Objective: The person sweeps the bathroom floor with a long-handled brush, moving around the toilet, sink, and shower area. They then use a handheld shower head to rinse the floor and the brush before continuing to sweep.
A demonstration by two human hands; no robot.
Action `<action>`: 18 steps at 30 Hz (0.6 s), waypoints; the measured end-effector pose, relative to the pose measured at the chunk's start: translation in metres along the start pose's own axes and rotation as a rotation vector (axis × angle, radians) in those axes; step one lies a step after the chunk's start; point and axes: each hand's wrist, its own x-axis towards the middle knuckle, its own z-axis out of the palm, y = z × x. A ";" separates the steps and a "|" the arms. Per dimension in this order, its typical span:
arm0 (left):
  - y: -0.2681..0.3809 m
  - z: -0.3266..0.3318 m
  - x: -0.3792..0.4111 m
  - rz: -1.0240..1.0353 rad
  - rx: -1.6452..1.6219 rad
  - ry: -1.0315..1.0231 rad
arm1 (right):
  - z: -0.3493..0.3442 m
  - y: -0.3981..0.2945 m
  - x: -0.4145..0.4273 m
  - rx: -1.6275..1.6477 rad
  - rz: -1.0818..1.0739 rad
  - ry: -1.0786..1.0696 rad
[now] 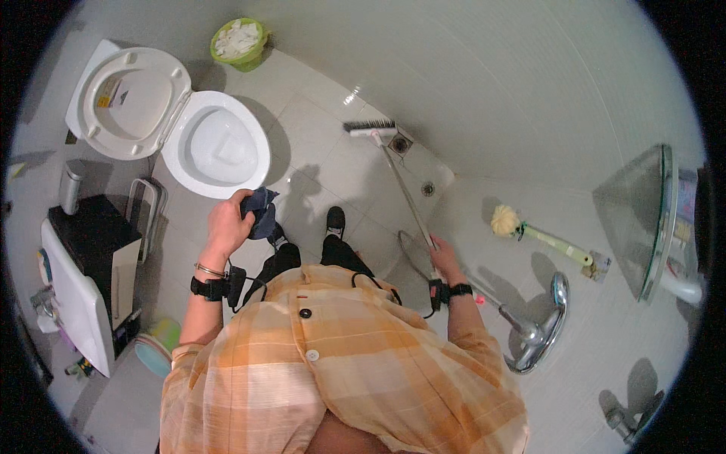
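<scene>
My left hand (229, 222) grips a crumpled dark blue cloth (261, 213), held up near the front rim of the white toilet bowl (258, 150). The toilet's seat and lid (182, 85) are raised. On the other side, my right hand (447, 260) is closed around the pale handle of a long floor brush (400, 181). Its white head with dark bristles (371, 128) rests by the far wall, beside a square floor drain (400, 144). The handle slants from there back to my hand, and its near end is partly hidden.
A green waste bin (245, 61) full of white paper stands in the far corner. At left is a white washbasin (79, 301) over a dark cabinet. A shower mixer (533, 332), a bath-sponge brush (556, 244) and a glass corner shelf (661, 221) are on the right wall.
</scene>
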 end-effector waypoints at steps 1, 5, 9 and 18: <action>0.001 0.001 -0.001 0.039 0.009 0.009 | 0.004 -0.008 0.008 0.061 0.069 -0.022; 0.021 -0.001 -0.001 0.059 0.035 -0.056 | 0.026 -0.032 0.043 0.016 0.198 -0.095; 0.033 -0.007 0.004 0.062 0.061 -0.085 | 0.080 0.034 0.022 0.072 0.226 -0.114; 0.039 0.002 -0.005 0.050 0.076 -0.093 | 0.042 0.050 -0.051 0.315 0.375 -0.116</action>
